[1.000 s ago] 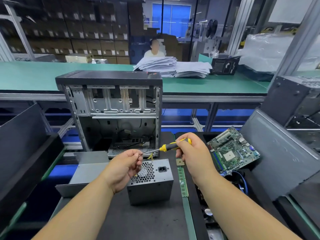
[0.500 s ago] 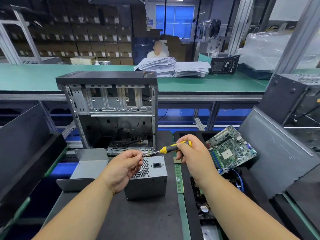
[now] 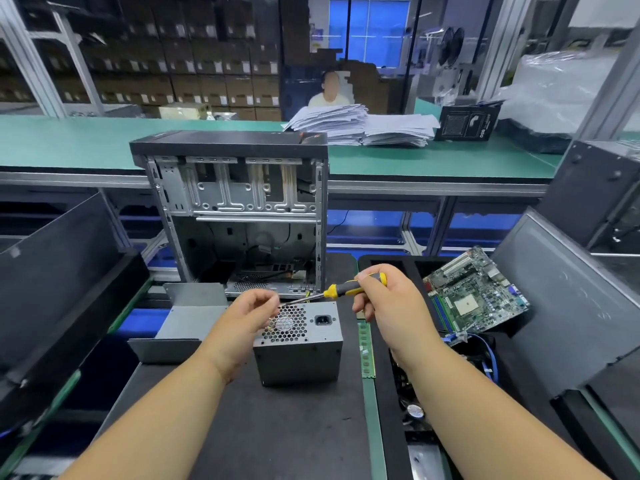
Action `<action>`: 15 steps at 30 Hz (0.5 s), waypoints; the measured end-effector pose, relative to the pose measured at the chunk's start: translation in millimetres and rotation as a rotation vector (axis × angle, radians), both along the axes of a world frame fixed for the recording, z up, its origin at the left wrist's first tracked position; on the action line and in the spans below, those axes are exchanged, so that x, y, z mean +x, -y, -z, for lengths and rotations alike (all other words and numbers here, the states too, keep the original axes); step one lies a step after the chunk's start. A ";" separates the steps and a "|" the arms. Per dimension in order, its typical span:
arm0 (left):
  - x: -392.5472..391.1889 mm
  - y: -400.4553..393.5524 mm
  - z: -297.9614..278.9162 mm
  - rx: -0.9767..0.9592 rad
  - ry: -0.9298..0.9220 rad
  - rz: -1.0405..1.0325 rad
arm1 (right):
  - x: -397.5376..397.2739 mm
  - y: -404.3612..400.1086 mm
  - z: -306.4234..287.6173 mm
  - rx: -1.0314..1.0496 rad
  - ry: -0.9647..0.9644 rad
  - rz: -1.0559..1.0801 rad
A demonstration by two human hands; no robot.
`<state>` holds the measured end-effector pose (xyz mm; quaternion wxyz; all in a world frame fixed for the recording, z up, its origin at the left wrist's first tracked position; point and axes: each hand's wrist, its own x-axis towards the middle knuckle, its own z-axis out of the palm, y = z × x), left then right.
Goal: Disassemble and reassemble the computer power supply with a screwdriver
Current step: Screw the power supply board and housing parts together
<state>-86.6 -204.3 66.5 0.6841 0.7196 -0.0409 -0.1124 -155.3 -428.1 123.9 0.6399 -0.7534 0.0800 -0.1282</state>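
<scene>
The power supply [image 3: 299, 344] is sitting near the middle of the dark tabletop [image 3: 242, 427], vent grille facing up and toward the person, just in front of the open case [image 3: 239, 216] standing at the far edge. The right hand [image 3: 388, 303] is gripping the screwdriver [image 3: 346, 289], its tip reaching toward the left hand [image 3: 242, 317], whose fingers are pinching together over the grille; what they hold is too small to tell. The tray [image 3: 388, 393] at the right edge is holding a motherboard [image 3: 478, 292], blue cables [image 3: 485, 351] and a fan [image 3: 415, 412].
</scene>
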 end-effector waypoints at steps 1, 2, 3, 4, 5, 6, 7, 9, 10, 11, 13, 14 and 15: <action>0.8 -5.1 4.7 0.148 0.024 -0.077 | 0.9 0.4 -1.6 -0.050 0.006 0.003; 0.4 -9.8 9.4 0.289 0.030 -0.159 | 1.9 0.8 -3.1 -0.102 0.011 0.007; -0.3 -14.2 13.9 0.385 0.003 -0.212 | 2.4 1.2 -4.8 -0.153 0.015 0.006; -1.0 -17.8 18.8 0.431 -0.044 -0.222 | 3.1 1.3 -6.8 -0.206 0.016 0.000; -1.1 -20.4 23.8 0.452 -0.092 -0.191 | 3.5 1.3 -8.5 -0.261 0.014 -0.012; -1.4 -22.2 28.1 0.453 -0.123 -0.145 | 4.1 0.6 -10.2 -0.313 0.011 -0.025; -2.1 -23.4 30.7 0.446 -0.140 -0.108 | 4.8 -0.3 -11.7 -0.354 0.004 -0.039; -4.2 -23.8 31.8 0.414 -0.146 -0.100 | 6.6 -3.4 -13.4 -0.413 -0.021 -0.076; -4.5 -23.6 31.8 0.398 -0.145 -0.117 | 7.9 -5.2 -13.8 -0.438 -0.034 -0.092; -4.2 -23.3 31.9 0.384 -0.146 -0.136 | 9.0 -7.0 -14.2 -0.461 -0.045 -0.105; -4.1 -23.2 31.2 0.369 -0.154 -0.162 | 11.2 -10.5 -15.4 -0.490 -0.063 -0.132; -4.0 -23.7 31.0 0.366 -0.158 -0.170 | 12.6 -12.2 -16.1 -0.505 -0.071 -0.144; -3.9 -24.3 30.6 0.362 -0.160 -0.174 | 13.8 -13.6 -16.9 -0.526 -0.077 -0.151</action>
